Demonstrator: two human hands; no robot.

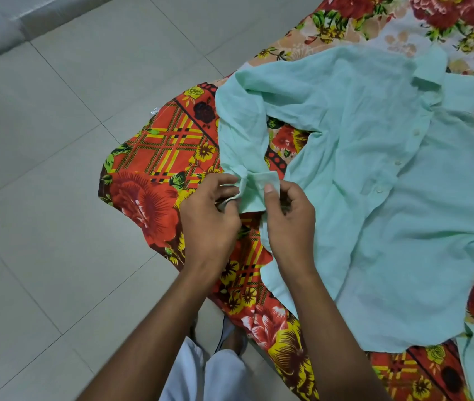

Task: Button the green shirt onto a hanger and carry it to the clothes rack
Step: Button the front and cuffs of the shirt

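Observation:
The pale green shirt [374, 175] lies spread front-up on a bed, collar toward the upper right, with small white buttons running down its placket. One sleeve bends down to the bed's left corner. My left hand [209, 218] pinches one side of that sleeve's cuff [254, 188]. My right hand [289, 218] grips the cuff's other flap, thumb on top. No hanger or clothes rack is in view.
A red, yellow and white floral bedsheet [154, 180] covers the bed and hangs over its corner. Pale grey floor tiles [56, 169] fill the left side. My legs in light trousers [209, 374] stand at the bed's edge.

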